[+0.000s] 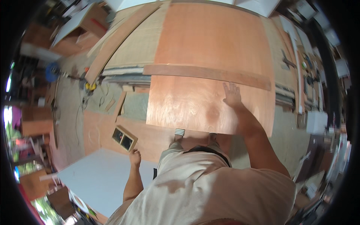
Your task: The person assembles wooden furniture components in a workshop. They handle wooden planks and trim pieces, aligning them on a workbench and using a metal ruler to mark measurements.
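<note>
A large reddish plywood sheet [187,99] lies in front of me, its near edge jutting out over my feet. Across it runs a long brown wooden strip [210,74]. My right hand [232,94] rests on the sheet with fingers spread, the fingertips close to the strip's near edge. Off to my left, my left hand [135,157] is closed at the lower corner of a small wooden box [131,137]. The box has a pale rim and two dark compartments side by side; what lies in them is too small to make out.
Long boards [120,39] lie slanting at the far left of the stack. A power tool with yellow parts [90,87] and cables sits on the floor. A pale panel [101,176] lies at near left. Tools [288,62] and a white box [317,122] are at right.
</note>
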